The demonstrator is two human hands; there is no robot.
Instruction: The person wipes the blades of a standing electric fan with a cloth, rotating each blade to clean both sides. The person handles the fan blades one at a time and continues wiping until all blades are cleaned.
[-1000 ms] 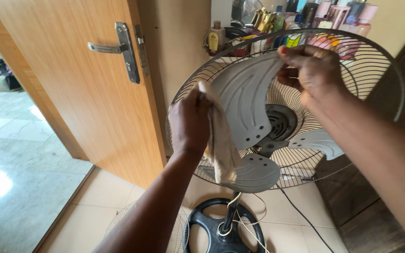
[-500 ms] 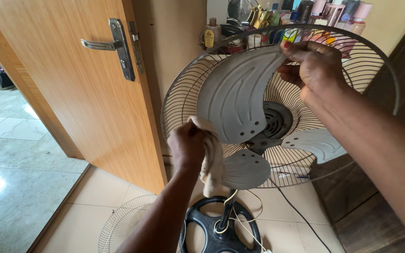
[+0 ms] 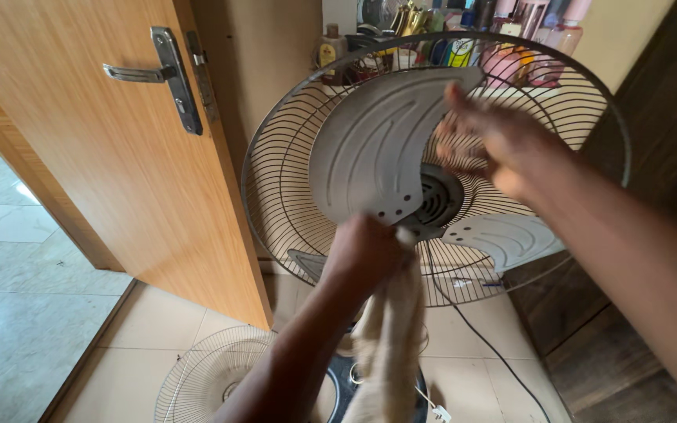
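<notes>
Change: the left hand (image 3: 366,251) is now sitting low, at the root of the big fan blade (image 3: 374,149), having slid down from the blade's outer edge; the cloth (image 3: 389,337) is trailing below the fist.
Left hand grip: clamped around the cloth, fingers closed tight.
Right hand (image 3: 483,141): blurring with motion, coming off the blade tip it was pinching; fingers are spreading apart and holding nothing.
Meaning: the wipe along this blade is looking finished, from tip to hub.
Fan: standing just ahead of both hands, rear wire guard (image 3: 291,157) on, blades bare.
Hub (image 3: 436,200): sitting just right of the cloth hand, between the two hands.
Second blade (image 3: 503,239): lying right of the cloth hand, below the open hand.
Front guard (image 3: 205,376): lying on the floor, below and left of the cloth hand.
Cord (image 3: 483,341): dangling right of the cloth.
Door (image 3: 88,133): standing open to the left.
Bottles (image 3: 448,35): crowding behind the fan's top, beyond the open hand.
</notes>
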